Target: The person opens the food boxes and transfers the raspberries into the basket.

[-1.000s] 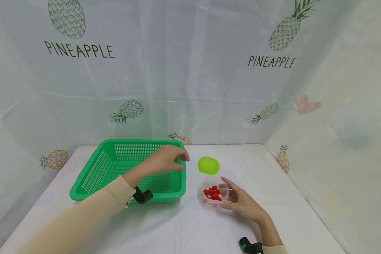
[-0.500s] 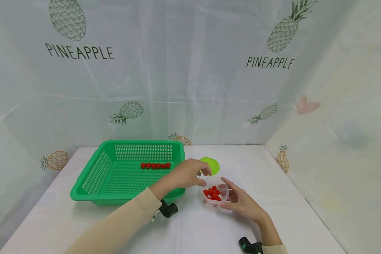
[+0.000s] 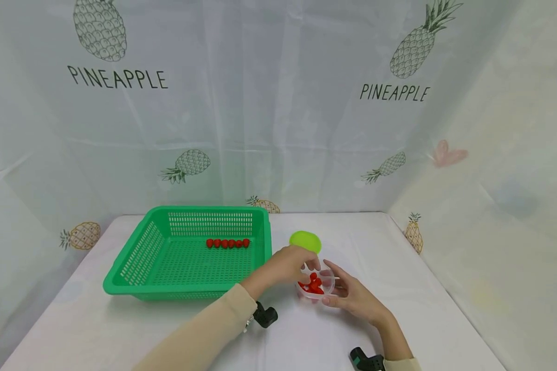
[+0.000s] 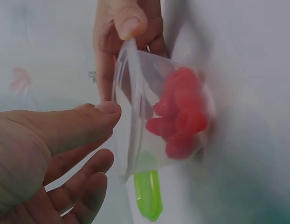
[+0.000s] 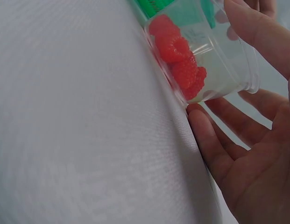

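A small clear plastic tub (image 3: 328, 282) with several red raspberries (image 5: 175, 49) at its bottom stands on the white tabletop. My right hand (image 3: 355, 293) steadies it from the right, thumb at the rim and fingers around the wall. My left hand (image 3: 287, 265) is at the tub's left side in the head view, its thumb tip and fingers right at the open mouth. Nothing shows between the left thumb and fingers in the left wrist view. To the left, a row of several raspberries (image 3: 228, 243) lies inside a green plastic basket (image 3: 120, 288), towards its back right.
A bright green lid (image 3: 305, 240) lies flat on the table (image 3: 399, 268) just behind the tub. The basket's right wall rises close to the left forearm. A white cloth with pineapple prints (image 3: 278, 113) hangs behind the table.
My left hand has moved from over the basket rightwards and down to the tub's mouth, uncovering the raspberry row in the basket. The right hand and tub have stayed in place.
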Demonstrator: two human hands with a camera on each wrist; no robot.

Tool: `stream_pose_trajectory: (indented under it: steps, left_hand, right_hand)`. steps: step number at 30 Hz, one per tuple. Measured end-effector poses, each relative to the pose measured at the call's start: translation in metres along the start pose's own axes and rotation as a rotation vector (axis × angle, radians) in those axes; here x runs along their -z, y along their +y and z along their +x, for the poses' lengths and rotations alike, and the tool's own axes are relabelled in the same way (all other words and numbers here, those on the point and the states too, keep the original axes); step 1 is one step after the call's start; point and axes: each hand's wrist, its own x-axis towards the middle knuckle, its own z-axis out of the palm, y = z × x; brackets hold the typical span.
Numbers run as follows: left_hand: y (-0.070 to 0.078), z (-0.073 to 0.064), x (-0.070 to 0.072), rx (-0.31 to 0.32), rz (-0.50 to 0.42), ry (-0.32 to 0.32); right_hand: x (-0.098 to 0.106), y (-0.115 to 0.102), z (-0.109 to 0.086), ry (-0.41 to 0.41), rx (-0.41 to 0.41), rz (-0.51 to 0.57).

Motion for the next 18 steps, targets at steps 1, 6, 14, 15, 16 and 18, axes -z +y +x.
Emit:
stream_pose_trajectory:
  steps: [1, 6, 14, 15, 16, 18]
  left_hand:
    - [0.000, 0.001, -0.002, 0.004, 0.004, -0.004]
    - [0.002, 0.006, -0.012, 0.014, 0.046, -0.008]
    - [0.002, 0.012, -0.027, 0.032, 0.179, 0.020]
    - [0.002, 0.012, -0.029, 0.033, 0.197, 0.025]
    - [0.003, 0.012, -0.030, 0.033, 0.214, 0.029]
    - [0.003, 0.013, -0.033, 0.030, 0.254, 0.040]
  right_hand:
    - [0.000, 0.000, 0.000, 0.001, 0.000, 0.005]
    - [0.001, 0.001, 0.000, 0.005, -0.006, -0.006]
    - [0.001, 0.000, -0.001, -0.001, -0.004, -0.012]
    - [0.001, 0.000, -0.001, -0.002, -0.003, -0.010]
    - [0.002, 0.000, -0.001, -0.003, -0.002, -0.006]
    - [0.002, -0.001, -0.001, -0.006, 0.000, -0.001]
